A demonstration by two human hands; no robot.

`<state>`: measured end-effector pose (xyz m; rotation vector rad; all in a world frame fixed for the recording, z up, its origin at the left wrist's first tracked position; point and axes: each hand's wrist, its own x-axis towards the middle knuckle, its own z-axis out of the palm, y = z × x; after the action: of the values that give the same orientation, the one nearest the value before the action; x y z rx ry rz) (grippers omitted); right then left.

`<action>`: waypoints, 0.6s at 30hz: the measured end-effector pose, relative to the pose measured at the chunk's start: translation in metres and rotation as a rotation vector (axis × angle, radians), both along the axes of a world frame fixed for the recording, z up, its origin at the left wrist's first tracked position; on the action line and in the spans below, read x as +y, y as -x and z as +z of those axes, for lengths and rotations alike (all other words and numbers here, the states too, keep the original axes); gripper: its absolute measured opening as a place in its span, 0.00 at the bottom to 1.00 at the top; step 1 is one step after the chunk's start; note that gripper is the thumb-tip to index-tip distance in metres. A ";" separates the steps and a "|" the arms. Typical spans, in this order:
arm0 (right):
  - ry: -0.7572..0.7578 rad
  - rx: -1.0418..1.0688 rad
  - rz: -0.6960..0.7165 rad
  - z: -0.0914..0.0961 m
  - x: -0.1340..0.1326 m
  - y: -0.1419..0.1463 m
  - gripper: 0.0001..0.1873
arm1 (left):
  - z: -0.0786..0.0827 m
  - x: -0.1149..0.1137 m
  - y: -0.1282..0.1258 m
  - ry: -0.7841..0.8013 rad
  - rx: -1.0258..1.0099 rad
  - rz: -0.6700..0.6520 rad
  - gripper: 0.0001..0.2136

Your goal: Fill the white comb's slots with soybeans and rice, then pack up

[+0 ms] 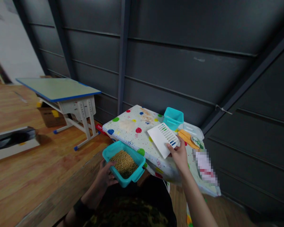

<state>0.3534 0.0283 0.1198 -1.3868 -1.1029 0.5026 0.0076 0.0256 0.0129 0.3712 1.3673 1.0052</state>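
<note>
In the head view my left hand [105,175] grips the left side of a teal plastic box [140,152], its thumb over the rim. Small round yellowish beans [124,163] lie inside, and the box is held just off the table's front edge. My right hand [179,154] pinches the lower right corner of a white card [156,137] with a row of slots cut through it. The card is tilted above the table. Pale grains or flakes [127,125] are scattered on the tabletop behind it, too small to name.
The table [115,126] wears a white cloth with coloured dots. At its back right are a second teal box [174,118], a clear lid [191,130], an orange cloth [186,138] and a blurred-out packet [205,167]. Another desk [59,89] stands left; a dark panelled wall [168,69] rises behind.
</note>
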 end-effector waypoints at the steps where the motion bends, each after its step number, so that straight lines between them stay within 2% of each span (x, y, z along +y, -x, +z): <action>1: -0.009 -0.031 -0.033 0.000 0.004 -0.008 0.48 | 0.000 0.000 0.000 0.018 0.004 0.005 0.37; 4: -0.044 -0.157 -0.131 0.003 0.014 -0.028 0.47 | 0.000 -0.002 -0.002 0.026 -0.004 0.013 0.33; 7: -0.102 -0.359 -0.183 0.009 0.027 -0.038 0.40 | 0.003 -0.004 -0.003 0.019 -0.021 0.004 0.32; 12: -0.022 -0.643 -0.166 0.017 0.061 -0.039 0.34 | -0.002 -0.009 -0.004 0.026 -0.043 -0.030 0.34; 15: 0.011 -0.703 -0.164 0.020 0.084 -0.036 0.33 | -0.012 -0.019 -0.006 0.037 -0.047 -0.059 0.34; 18: -0.011 -0.665 -0.138 0.022 0.107 -0.028 0.34 | -0.020 -0.035 -0.012 -0.034 -0.111 -0.112 0.35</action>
<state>0.3817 0.1351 0.1417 -1.6571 -1.5141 -0.0851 0.0194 -0.0089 -0.0073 0.4071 1.2178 0.9433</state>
